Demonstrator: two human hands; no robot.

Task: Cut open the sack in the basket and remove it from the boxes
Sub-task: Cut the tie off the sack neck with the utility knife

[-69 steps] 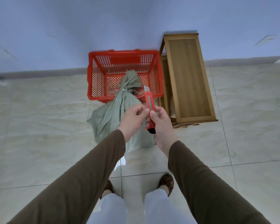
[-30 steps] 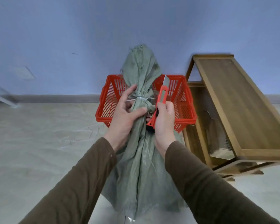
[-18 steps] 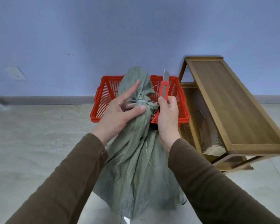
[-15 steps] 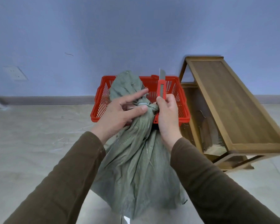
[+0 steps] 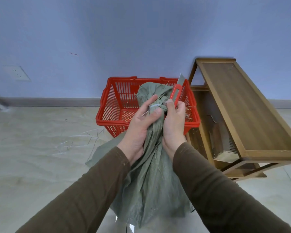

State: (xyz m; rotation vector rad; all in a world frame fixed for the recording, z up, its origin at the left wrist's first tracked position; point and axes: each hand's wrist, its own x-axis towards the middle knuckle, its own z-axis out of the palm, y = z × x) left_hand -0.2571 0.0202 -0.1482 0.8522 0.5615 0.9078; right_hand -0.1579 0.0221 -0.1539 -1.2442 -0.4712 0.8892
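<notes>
The green sack (image 5: 151, 165) stands on the floor just in front of the red basket (image 5: 118, 105), its neck cinched by a white tie (image 5: 154, 105). The left hand (image 5: 139, 128) grips the neck just below the tie. The right hand (image 5: 173, 121) curls round a red knife (image 5: 175, 93), blade up, beside the neck. A wooden shelf (image 5: 238, 115) stands right of the basket.
</notes>
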